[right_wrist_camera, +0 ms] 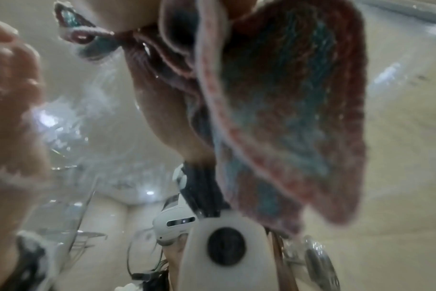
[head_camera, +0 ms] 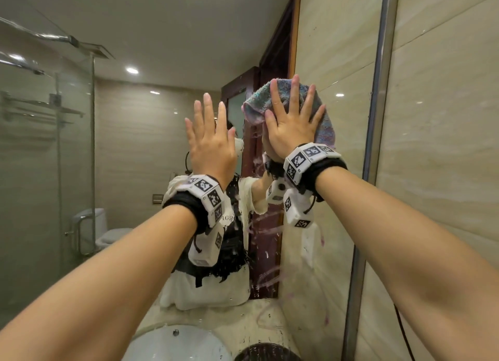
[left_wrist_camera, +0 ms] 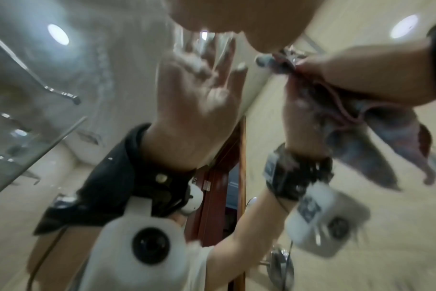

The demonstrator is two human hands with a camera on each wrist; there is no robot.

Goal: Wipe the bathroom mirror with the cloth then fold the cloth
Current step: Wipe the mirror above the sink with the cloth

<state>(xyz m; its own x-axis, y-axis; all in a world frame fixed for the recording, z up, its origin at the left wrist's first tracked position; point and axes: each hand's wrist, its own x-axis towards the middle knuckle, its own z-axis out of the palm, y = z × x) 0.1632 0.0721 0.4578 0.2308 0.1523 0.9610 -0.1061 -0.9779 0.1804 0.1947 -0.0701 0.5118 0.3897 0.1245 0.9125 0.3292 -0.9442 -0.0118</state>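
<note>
The bathroom mirror [head_camera: 140, 150] fills the head view, with wet streaks [head_camera: 266, 268] on its right part. A multicoloured pink and teal cloth [head_camera: 325, 129] is pressed against the glass under my right hand [head_camera: 293, 117], whose fingers are straight and spread. One end of the cloth hangs down to the right of that wrist. In the right wrist view the cloth [right_wrist_camera: 286, 118] drapes in folds against the glass. My left hand [head_camera: 209, 133] is raised flat beside it, fingers straight, holding nothing. Whether its palm touches the glass is unclear.
A metal frame strip [head_camera: 378, 117] borders the mirror on the right, with a tiled wall [head_camera: 445, 158] beyond. A white sink basin [head_camera: 175, 341] and a dark round object [head_camera: 267, 352] lie below. The mirror reflects a glass shower and a toilet.
</note>
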